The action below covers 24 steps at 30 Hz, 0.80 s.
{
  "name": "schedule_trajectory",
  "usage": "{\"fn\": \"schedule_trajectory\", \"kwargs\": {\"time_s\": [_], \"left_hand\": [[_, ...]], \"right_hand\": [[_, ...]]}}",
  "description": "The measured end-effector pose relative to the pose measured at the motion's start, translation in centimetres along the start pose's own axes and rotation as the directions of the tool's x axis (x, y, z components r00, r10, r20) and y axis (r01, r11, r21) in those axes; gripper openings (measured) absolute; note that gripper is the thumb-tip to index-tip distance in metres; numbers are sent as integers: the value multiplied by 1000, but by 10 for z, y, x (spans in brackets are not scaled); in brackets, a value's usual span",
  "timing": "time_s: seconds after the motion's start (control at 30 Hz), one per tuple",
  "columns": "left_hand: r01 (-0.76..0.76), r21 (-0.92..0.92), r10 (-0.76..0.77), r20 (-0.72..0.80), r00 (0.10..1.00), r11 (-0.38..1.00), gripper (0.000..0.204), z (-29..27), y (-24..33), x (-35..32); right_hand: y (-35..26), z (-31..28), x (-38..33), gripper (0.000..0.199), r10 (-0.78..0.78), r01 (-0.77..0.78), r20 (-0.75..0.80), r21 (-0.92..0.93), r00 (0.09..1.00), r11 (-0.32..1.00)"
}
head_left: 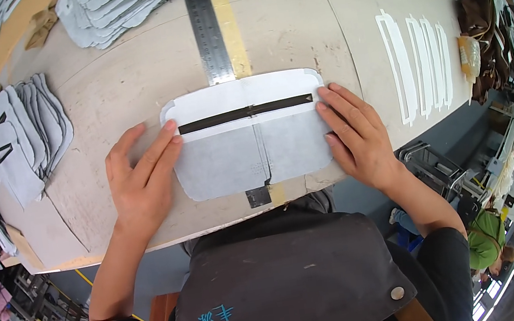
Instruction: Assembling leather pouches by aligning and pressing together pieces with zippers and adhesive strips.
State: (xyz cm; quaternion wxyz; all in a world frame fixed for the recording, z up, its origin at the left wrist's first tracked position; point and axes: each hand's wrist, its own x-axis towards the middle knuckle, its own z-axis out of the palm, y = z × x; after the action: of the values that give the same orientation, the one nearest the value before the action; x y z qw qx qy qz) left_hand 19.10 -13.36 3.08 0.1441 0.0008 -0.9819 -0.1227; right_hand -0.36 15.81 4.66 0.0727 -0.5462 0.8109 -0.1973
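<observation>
A rounded rectangular fabric panel [218, 162], grey below and white along its top band, lies flat near the table's front edge. A dark strip [218, 119] in a long slot runs across it, and a seam line goes down its middle. My left hand [144, 176] rests at the panel's left side, fingertips on the edge by the strip's end. On the opposite side, my right hand [358, 130] touches the right edge with its fingers stretched out. A metal ruler [208, 36] lies on the table, its lower part hidden under the panel.
Stacked grey panels lie at the far side [117, 9] and at the left [35, 126]. White slotted strips [398, 68] are laid out on the right of the table [291, 31]. Brown material [480, 17] hangs beyond the right edge. A person in green [486, 240] is farther right.
</observation>
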Motion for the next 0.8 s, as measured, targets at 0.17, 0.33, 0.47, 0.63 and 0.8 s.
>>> {"fn": "schedule_trajectory", "kwargs": {"time_s": [0.17,0.33,0.47,0.63,0.8], "left_hand": [[-5,3,5,21,1000,1000,43,-2,0,1],[13,-4,-12,57,998,1000,41,-8,3,9],[-191,-219,197,6,980,957,26,5,38,55],[-345,-335,359,-20,933,877,16,42,72,89],[-360,-268,375,5,927,894,11,50,72,93]], "right_hand": [[2,-2,3,44,-4,5,8,-35,1000,999],[6,-2,5,43,-35,35,10,-57,999,998],[6,-3,6,42,-47,47,0,-71,999,996],[6,4,9,42,-60,58,-44,-47,997,997],[7,4,6,42,-59,57,-58,-38,997,998]]}}
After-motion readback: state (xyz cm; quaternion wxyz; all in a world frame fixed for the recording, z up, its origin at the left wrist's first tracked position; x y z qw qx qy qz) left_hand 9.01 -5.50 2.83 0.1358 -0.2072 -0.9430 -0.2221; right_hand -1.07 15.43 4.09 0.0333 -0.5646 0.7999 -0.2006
